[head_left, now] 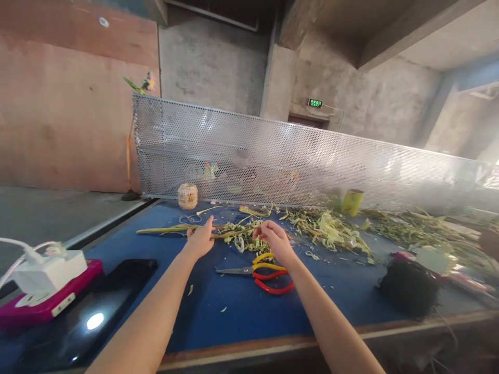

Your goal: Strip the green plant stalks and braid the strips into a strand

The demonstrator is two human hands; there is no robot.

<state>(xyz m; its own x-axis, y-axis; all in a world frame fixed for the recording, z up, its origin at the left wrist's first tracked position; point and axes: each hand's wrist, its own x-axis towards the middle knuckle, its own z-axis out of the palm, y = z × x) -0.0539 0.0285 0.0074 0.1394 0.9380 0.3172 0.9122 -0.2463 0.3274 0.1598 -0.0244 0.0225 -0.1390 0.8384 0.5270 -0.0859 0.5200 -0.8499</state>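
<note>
My left hand (200, 240) is closed round a thin bundle of long yellow-green plant stems (159, 230), thumb pointing up. The bundle lies nearly level, its bare ends sticking out to the left. To the right, my right hand (275, 239) has its fingers curled in at the leafy part of the same stems; its fingertips are partly hidden. Wilted leaves (241, 243) lie between and under the hands. Just below the right hand rest scissors (249, 270) with one red and one yellow handle, blades pointing left, touched by neither hand.
Cut stems and leaves (327, 228) are heaped on the blue tabletop (234, 322). A ball of twine (187, 196) and a yellow-green cylinder (352, 202) stand before the perforated metal screen (234, 140). A phone (117, 291) and charger (50, 272) lie left, black yarn (409, 285) right.
</note>
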